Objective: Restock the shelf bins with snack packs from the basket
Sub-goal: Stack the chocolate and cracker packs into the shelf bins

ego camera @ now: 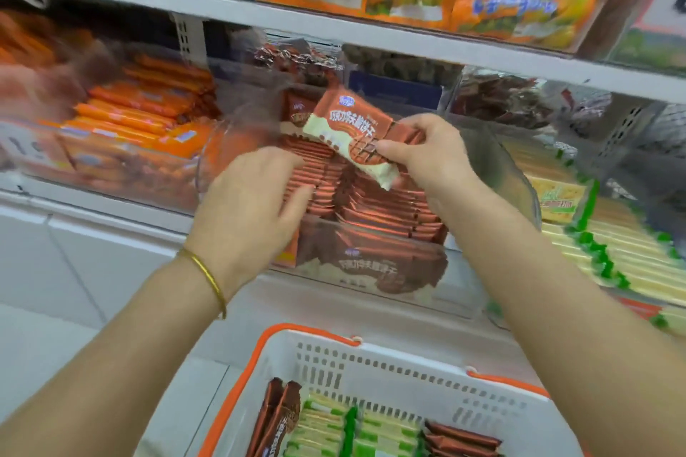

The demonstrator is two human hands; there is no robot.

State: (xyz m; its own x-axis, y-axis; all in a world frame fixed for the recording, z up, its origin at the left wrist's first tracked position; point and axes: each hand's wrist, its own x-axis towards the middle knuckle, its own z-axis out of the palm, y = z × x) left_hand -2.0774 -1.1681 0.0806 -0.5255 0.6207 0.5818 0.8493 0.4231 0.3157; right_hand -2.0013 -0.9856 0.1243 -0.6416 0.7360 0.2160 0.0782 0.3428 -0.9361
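Nearest the lens, the basket [408,371] is sitting below both forearms, carrying brown packs [278,415] and green packs [323,430]. Above it, the right hand [427,152] is pinching one brown snack pack [349,126] by its lower right end, thumb on the printed face and fingers curled behind. The left hand [248,204] is grasping nothing. Its fingers are reaching, loosely extended, over the left side of the clear bin [460,285], and blur is preventing me from telling whether they are touching anything. The held pack is hovering over the middle of that bin, above the shelved rows [378,211] and not yet among them. I am reading its long axis as running diagonally from the grip up and to the left, while the shelved packs are standing on edge with their long edges across the bin. I am judging that placement is turning on this mismatch: the pack is needing a turn onto its edge, and the right hand is the nearer one to the right row.
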